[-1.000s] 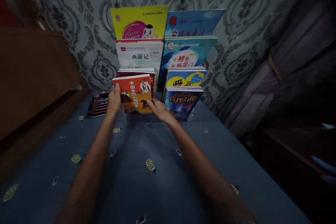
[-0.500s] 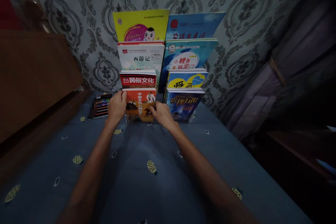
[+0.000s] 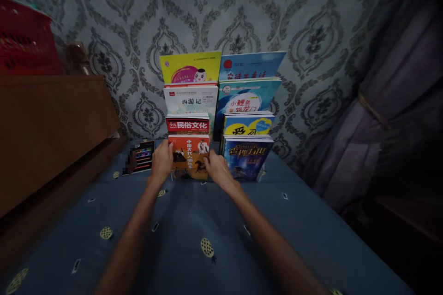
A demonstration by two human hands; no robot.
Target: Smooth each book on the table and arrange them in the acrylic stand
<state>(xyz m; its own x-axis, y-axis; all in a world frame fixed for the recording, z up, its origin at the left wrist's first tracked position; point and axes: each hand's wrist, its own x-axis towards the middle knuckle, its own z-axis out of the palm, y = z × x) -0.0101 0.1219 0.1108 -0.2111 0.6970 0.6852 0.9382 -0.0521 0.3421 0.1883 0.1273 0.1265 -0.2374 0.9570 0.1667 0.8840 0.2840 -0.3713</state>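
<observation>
The orange book [image 3: 188, 156] stands upright at the front of the left column of books. My left hand [image 3: 162, 160] grips its left edge, and my right hand [image 3: 218, 167] grips its right edge, fingers closed. Behind it rise a red book [image 3: 192, 125], a white book [image 3: 190, 101] and a yellow book [image 3: 190, 67]. Just right of my right hand is the dark blue book [image 3: 246, 159], with a blue and yellow book [image 3: 249, 124], a teal book [image 3: 249, 94] and a blue book [image 3: 252, 65] stepped behind.
A dark booklet or card [image 3: 143, 156] lies left of my left hand on the blue patterned cloth [image 3: 180, 239]. At the left stands a brown wooden headboard or cabinet [image 3: 51, 133] with a red bag or box [image 3: 26, 39] above. A tied curtain [image 3: 367, 110] hangs at the right.
The view has tilted up, so the books and both hands appear lower and slightly to the right. Both hands stay at the orange book's sides.
</observation>
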